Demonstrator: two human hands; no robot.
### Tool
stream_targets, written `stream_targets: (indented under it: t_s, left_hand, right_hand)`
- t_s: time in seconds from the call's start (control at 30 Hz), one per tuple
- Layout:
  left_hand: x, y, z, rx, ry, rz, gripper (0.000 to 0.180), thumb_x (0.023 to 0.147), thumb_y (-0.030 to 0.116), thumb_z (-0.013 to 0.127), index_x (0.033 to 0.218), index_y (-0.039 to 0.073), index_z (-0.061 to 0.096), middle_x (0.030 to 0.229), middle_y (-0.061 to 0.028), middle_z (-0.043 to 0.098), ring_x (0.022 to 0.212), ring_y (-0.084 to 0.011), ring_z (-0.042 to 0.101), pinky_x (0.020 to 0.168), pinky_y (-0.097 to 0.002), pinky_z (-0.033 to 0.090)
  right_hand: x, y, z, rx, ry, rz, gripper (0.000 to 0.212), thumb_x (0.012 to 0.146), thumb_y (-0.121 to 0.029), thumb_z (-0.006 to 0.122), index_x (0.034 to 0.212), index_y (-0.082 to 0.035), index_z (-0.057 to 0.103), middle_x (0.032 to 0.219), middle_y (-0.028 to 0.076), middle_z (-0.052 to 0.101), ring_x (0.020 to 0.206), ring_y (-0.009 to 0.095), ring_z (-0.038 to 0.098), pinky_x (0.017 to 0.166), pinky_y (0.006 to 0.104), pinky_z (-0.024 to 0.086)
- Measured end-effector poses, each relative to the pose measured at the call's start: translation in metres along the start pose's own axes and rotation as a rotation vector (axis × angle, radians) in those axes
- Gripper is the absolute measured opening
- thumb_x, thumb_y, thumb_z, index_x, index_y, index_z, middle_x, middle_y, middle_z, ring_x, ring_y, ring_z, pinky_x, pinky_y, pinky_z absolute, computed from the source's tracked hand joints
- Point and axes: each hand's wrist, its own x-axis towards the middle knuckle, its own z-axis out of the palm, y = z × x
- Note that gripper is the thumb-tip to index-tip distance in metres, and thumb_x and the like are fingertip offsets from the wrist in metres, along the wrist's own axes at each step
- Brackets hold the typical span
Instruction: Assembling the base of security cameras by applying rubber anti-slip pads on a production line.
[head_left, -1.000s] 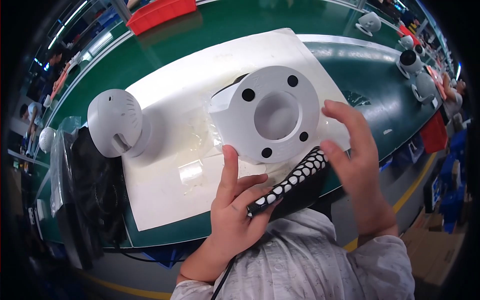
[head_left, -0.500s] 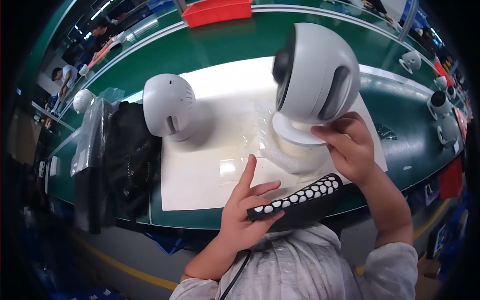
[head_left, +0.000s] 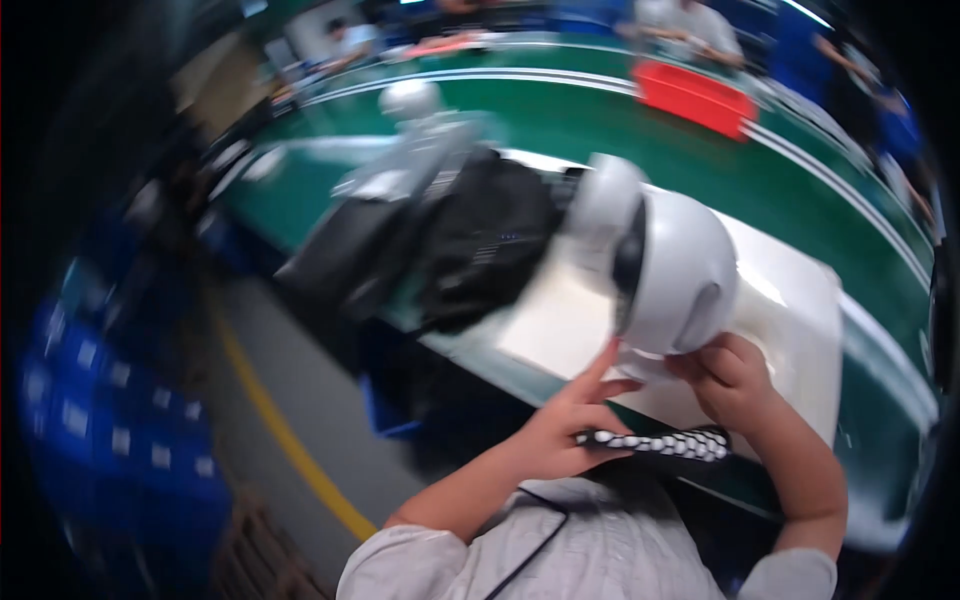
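A large white round-headed device point(head_left: 690, 260) with a dark round front part is held a little above the white sheet point(head_left: 808, 300). My right hand point(head_left: 735, 385) is closed on its base, which is partly hidden by the fingers. My left hand point(head_left: 568, 432) reaches toward the same base, its index finger stretched up and at or very near the device's lower edge. A black strip with white oval spots point(head_left: 680, 443) is held between the other fingers and thumb of that hand. Behind and left of the device stands a smaller white round device point(head_left: 608, 190), partly covered and blurred.
Left on the green table point(head_left: 540, 108) lie a black bag point(head_left: 490, 240) and clear plastic wrapping point(head_left: 415, 160). A red bin point(head_left: 692, 97) stands on the far side, where people work. Blue crates point(head_left: 120, 420) are stacked at the lower left, beyond a yellow floor line point(head_left: 275, 410).
My view has turned left, blurring the scene. My left hand has come up to the device's base, still with the spotted strip. My right hand keeps its grip on the base.
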Motion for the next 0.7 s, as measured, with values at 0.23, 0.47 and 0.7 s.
stream_targets:
  t_s: [0.23,0.47,0.7]
  left_hand:
    - [-0.038,0.013,-0.028,0.049,0.211,-0.183,0.041,0.067,0.0,0.064,0.106,0.01,0.058,0.139,-0.0198,0.008,0.128,-0.0254,0.016,0.097,-0.0317,0.024]
    - [-0.038,0.005,-0.039,-0.124,0.225,-0.242,0.036,0.067,-0.003,0.06,0.102,0.007,0.06,0.138,-0.0227,0.006,0.129,-0.0202,0.012,0.095,-0.0271,0.025]
    - [-0.048,-0.008,-0.051,-0.19,0.314,-0.26,0.028,0.071,-0.001,0.06,0.1,0.0,0.059,0.14,-0.0125,0.01,0.092,-0.0065,0.047,0.077,-0.0231,0.038]
  right_hand:
    - [0.045,-0.027,0.041,-0.039,-0.068,-0.104,0.028,0.056,-0.002,0.057,0.083,-0.004,0.062,0.068,0.004,0.051,0.058,0.019,0.052,0.044,0.0281,0.042]
    - [0.038,-0.033,0.07,-0.06,-0.037,-0.096,0.026,0.059,-0.006,0.058,0.084,-0.002,0.061,0.074,0.006,0.054,0.063,0.021,0.054,0.047,0.0281,0.045]
    - [0.044,-0.034,0.093,-0.055,-0.187,0.073,0.032,0.062,-0.013,0.059,0.092,0.0,0.059,0.089,0.01,0.055,0.078,0.026,0.056,0.059,0.0319,0.048]
